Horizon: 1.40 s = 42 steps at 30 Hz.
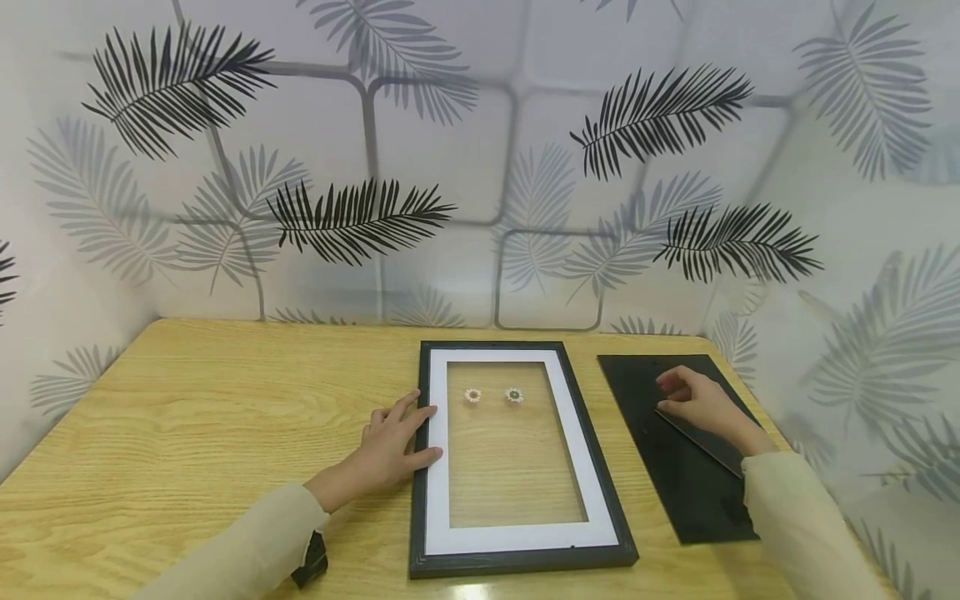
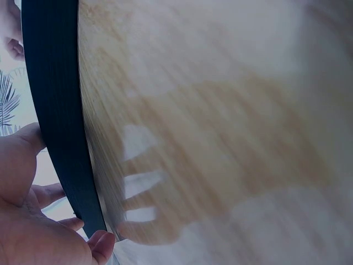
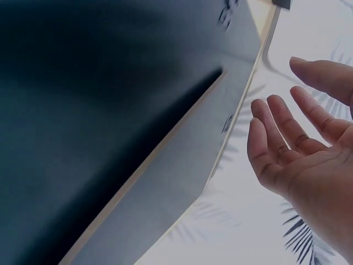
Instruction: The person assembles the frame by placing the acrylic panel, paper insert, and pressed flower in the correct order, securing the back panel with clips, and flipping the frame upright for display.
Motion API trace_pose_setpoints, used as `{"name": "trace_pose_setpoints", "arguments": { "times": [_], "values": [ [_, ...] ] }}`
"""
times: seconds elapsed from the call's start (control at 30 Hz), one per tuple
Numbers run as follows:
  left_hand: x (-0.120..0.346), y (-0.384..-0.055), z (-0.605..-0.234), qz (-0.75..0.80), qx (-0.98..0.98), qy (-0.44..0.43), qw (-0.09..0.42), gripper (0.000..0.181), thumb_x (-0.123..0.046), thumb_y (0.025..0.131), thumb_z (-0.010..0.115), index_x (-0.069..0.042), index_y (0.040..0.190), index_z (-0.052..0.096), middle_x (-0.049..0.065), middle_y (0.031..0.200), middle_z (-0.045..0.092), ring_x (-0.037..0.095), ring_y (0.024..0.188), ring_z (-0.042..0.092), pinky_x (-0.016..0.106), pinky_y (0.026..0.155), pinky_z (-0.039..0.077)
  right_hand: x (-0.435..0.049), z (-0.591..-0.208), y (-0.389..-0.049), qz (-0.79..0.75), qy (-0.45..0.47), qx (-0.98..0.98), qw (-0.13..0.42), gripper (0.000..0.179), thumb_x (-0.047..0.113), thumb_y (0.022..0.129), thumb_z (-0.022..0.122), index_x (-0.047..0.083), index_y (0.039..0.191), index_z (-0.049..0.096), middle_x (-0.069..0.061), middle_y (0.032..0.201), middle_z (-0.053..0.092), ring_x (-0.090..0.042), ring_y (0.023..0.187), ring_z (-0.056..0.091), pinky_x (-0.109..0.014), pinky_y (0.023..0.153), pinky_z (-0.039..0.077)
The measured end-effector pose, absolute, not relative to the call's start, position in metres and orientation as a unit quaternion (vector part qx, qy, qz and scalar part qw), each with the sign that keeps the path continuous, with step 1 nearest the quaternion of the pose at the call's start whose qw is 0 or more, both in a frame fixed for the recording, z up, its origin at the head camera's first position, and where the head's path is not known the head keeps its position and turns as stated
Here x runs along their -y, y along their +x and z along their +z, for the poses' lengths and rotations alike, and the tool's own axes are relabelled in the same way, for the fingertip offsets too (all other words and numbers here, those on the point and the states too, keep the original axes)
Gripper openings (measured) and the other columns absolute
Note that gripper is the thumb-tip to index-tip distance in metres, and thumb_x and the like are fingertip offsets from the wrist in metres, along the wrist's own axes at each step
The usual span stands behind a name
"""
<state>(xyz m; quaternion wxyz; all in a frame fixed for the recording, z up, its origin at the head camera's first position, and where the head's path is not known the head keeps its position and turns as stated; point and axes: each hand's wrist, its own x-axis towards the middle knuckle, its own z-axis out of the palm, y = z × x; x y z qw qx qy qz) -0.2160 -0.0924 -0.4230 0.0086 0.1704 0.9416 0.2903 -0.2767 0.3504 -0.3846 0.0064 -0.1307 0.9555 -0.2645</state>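
Note:
A picture frame (image 1: pixel 422 517) with a black rim and a white mat (image 1: pixel 525 539) lies on the table. Two small daisy-like flowers (image 1: pixel 472 395) sit in the upper part of its see-through middle. My left hand (image 1: pixel 386 446) rests on the frame's left side, fingertips on the rim and mat; the left wrist view shows its fingers at the black rim (image 2: pixel 60 99). To the right lies a black backing board (image 1: pixel 645 417) with a narrow stand piece (image 1: pixel 697 439) on it. Over that board hovers my right hand (image 1: pixel 708 408), fingers loosely bent, holding nothing in the right wrist view.
The wood-grain table (image 1: pixel 225 400) stretches to the left of the frame. Behind and at the sides stands a pale wall (image 1: pixel 442 275) with a leaf pattern. A black object (image 1: pixel 311 562) shows beneath the left sleeve.

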Motion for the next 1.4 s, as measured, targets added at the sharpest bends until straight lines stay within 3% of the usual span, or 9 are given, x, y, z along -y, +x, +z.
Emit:
{"name": "trace_pose_setpoints", "arguments": {
  "times": [0.4, 0.73, 0.97, 1.4],
  "values": [
    [0.093, -0.217, -0.425, 0.294, -0.940, 0.172, 0.014, 0.057, -0.032, 0.085, 0.064, -0.009, 0.134, 0.045, 0.018, 0.148, 0.023, 0.049, 0.122, 0.028, 0.064, 0.090, 0.029, -0.397, -0.392, -0.263, -0.247, -0.099, -0.964, 0.014, 0.047, 0.011, 0.081, 0.067, -0.016, 0.113, 0.045, -0.038, 0.111, 0.049, -0.047, 0.093, 0.054, -0.049, 0.076, 0.048],
    [0.093, -0.217, -0.425, 0.292, -0.941, 0.170, 0.014, 0.057, -0.033, 0.085, 0.064, -0.010, 0.134, 0.045, 0.017, 0.148, 0.024, 0.049, 0.122, 0.029, 0.063, 0.090, 0.029, -0.425, -0.400, -0.247, -0.223, -0.096, -0.970, 0.017, 0.058, 0.019, 0.079, 0.070, -0.019, 0.113, 0.044, -0.042, 0.112, 0.045, -0.053, 0.103, 0.043, -0.057, 0.082, 0.039],
    [0.093, -0.216, -0.423, 0.294, -0.940, 0.172, 0.012, 0.057, -0.032, 0.085, 0.064, -0.009, 0.134, 0.045, 0.018, 0.148, 0.024, 0.050, 0.122, 0.028, 0.064, 0.090, 0.028, -0.434, -0.403, -0.239, -0.199, -0.069, -0.977, 0.039, 0.071, 0.034, 0.079, 0.069, -0.017, 0.119, 0.041, -0.043, 0.117, 0.041, -0.055, 0.108, 0.038, -0.059, 0.084, 0.037],
    [0.093, -0.217, -0.424, 0.293, -0.941, 0.170, 0.013, 0.057, -0.032, 0.085, 0.064, -0.009, 0.134, 0.045, 0.017, 0.148, 0.024, 0.050, 0.122, 0.029, 0.063, 0.090, 0.029, -0.436, -0.405, -0.232, -0.198, -0.041, -0.974, 0.102, 0.081, 0.042, 0.082, 0.063, -0.017, 0.127, 0.032, -0.047, 0.127, 0.029, -0.058, 0.113, 0.033, -0.061, 0.086, 0.037]
  ]
}}
